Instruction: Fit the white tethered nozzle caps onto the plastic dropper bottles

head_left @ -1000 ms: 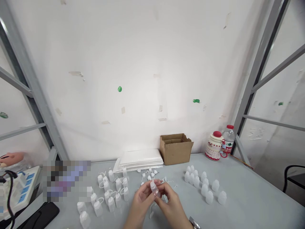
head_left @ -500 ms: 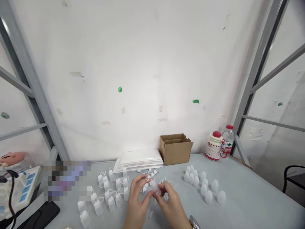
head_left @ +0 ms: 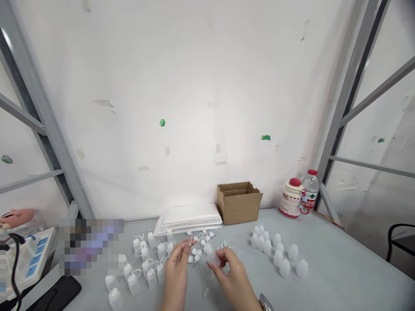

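My right hand (head_left: 231,272) grips a small translucent white bottle (head_left: 212,255) above the grey table (head_left: 330,268). My left hand (head_left: 177,270) is raised just left of it, its fingers loosely curled near a scatter of small white caps (head_left: 197,250); I cannot make out anything in it. A group of open bottles with looped cap straps (head_left: 147,263) stands to the left of my hands. Several capped white bottles (head_left: 279,252) stand in a cluster to the right.
A brown cardboard box (head_left: 239,201) and a stack of white sheets (head_left: 191,218) sit at the back by the wall. A red-lidded jar (head_left: 292,198) and a water bottle (head_left: 310,188) stand at the back right. A black phone (head_left: 55,293) lies at the front left.
My left hand has let go of the bottle and drawn away to the left toward the caps. My right hand keeps hold of the bottle, now tipped lower.
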A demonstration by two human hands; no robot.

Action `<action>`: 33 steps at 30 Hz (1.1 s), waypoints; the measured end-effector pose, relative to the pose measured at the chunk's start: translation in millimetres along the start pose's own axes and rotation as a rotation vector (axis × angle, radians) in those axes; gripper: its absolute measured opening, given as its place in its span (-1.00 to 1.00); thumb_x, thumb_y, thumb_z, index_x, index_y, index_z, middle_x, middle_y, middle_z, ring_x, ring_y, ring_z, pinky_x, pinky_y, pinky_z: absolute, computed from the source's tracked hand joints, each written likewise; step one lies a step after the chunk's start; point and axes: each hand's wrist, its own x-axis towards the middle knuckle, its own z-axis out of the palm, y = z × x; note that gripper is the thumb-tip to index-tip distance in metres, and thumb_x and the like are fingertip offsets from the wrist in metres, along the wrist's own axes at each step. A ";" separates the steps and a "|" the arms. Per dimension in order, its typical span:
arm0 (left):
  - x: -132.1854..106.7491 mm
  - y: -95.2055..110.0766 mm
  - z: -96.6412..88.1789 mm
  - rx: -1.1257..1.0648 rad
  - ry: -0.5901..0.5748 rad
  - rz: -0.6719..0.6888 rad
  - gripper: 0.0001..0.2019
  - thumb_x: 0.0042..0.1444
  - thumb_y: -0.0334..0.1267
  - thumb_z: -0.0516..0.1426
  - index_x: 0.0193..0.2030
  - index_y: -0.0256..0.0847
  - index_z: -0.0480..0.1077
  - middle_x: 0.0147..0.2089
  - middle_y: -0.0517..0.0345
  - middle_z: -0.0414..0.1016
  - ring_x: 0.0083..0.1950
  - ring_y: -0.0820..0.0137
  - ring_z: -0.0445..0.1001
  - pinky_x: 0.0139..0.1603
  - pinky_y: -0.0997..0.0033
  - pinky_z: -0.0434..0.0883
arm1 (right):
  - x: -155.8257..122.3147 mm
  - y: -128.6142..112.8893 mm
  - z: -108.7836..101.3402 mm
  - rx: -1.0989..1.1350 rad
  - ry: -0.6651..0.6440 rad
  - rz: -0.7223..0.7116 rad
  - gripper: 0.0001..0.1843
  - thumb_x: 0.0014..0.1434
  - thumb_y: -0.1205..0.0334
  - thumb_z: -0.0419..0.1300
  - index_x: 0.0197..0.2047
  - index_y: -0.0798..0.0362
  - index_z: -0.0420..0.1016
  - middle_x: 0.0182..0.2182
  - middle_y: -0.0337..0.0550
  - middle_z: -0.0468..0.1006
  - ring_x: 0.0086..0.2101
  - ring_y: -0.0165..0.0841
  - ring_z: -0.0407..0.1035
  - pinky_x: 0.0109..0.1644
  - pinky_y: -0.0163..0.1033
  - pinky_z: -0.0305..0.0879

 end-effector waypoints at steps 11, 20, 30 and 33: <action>-19.9 0.1 12.6 -0.003 -0.069 0.072 -0.73 -0.18 -0.01 0.22 -0.41 -0.15 0.42 -0.31 0.11 0.47 -0.13 0.22 0.40 -0.08 0.29 0.32 | 2.5 -7.5 -2.1 0.027 0.013 0.049 -0.72 0.01 0.00 0.17 -0.45 0.07 0.40 -0.57 -0.25 0.40 -0.50 -0.38 0.29 -0.39 -0.32 0.27; -10.2 -0.8 3.6 0.284 -0.143 0.278 -0.83 -0.10 -0.09 0.19 -0.37 -0.03 0.53 -0.12 0.09 0.35 0.02 0.17 0.32 0.03 0.22 0.29 | -2.2 -2.4 -1.5 -0.043 -0.038 -0.076 -0.82 0.09 0.12 0.14 -0.34 0.06 0.42 -0.47 -0.18 0.46 -0.44 -0.37 0.34 -0.33 -0.30 0.30; -4.5 1.9 -3.2 0.339 -0.107 0.397 -0.82 -0.07 -0.08 0.16 -0.52 -0.04 0.54 -0.18 0.10 0.37 -0.13 0.24 0.38 -0.12 0.29 0.38 | -4.0 0.1 0.7 -0.118 -0.088 -0.178 -0.90 0.11 0.23 0.11 -0.32 0.06 0.39 -0.47 -0.18 0.42 -0.43 -0.36 0.34 -0.31 -0.28 0.30; -5.7 3.4 -4.6 0.353 -0.069 0.387 -0.78 -0.01 -0.10 0.10 -0.53 -0.07 0.51 -0.17 0.09 0.36 -0.03 0.22 0.35 -0.05 0.30 0.35 | -2.8 0.0 0.6 -0.119 -0.076 -0.174 -0.90 0.11 0.23 0.11 -0.32 0.07 0.40 -0.47 -0.18 0.42 -0.43 -0.36 0.34 -0.32 -0.29 0.30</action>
